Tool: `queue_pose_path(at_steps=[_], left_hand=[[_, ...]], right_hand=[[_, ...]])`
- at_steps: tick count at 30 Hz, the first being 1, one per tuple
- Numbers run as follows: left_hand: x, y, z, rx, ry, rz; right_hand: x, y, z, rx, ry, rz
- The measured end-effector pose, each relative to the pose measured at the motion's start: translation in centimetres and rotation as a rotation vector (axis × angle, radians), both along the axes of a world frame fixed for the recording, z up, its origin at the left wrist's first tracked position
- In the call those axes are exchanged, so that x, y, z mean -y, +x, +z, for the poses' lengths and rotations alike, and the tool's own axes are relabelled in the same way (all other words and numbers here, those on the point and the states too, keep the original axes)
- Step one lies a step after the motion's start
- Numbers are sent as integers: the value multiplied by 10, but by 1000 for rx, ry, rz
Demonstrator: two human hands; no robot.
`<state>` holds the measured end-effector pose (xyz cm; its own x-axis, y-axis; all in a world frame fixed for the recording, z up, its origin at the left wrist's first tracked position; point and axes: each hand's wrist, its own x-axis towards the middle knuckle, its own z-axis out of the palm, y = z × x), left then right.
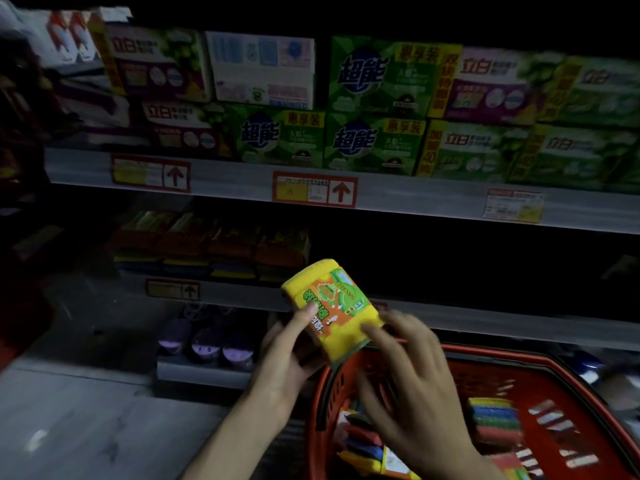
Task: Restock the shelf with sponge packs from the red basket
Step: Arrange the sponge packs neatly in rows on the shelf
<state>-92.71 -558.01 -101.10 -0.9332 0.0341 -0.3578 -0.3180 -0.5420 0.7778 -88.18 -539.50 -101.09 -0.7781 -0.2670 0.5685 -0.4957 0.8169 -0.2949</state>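
My left hand (289, 355) grips a yellow sponge pack (332, 306) with an orange and green label, held tilted in front of the dark middle shelf (242, 296). My right hand (412, 372) hovers blurred just right of the pack with fingers spread; its fingertips are at the pack's lower right edge. Below both hands sits the red basket (519, 362), holding several more sponge packs (495, 420) in mixed colours. A row of sponge packs (211, 247) stands on the left part of the middle shelf; the right part of it is dark.
The upper shelf (381, 194) carries green and purple soap boxes (377, 143) with price tags on its edge. Purple round items (207, 344) sit on the bottom shelf at left. Grey floor (86, 420) lies at lower left.
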Motion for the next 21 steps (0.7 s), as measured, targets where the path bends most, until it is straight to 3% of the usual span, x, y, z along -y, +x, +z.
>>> queue_pose_path(at_steps=[3, 5, 9, 11, 14, 18, 21], left_hand=[[-3, -3, -2, -42, -47, 37], [-4, -4, -3, -143, -187, 45], [-4, -4, -4, -524, -614, 5], [-3, -7, -4, -699, -759, -34], [1, -10, -8, -905, -1012, -55], [2, -7, -9, -899, -1008, -120], [2, -8, -14, -821, -1024, -83]], right_hand=[[8, -1, 15, 328, -411, -221], [11, -8, 29, 595, -691, -282], [9, -17, 54, 1109, -1317, -135], [4, -17, 59, 1169, -1358, -111], [-3, -17, 60, 1154, -1258, -128], [-8, -22, 50, 1219, -1216, -100], [-6, -30, 43, 1165, -1448, -44]])
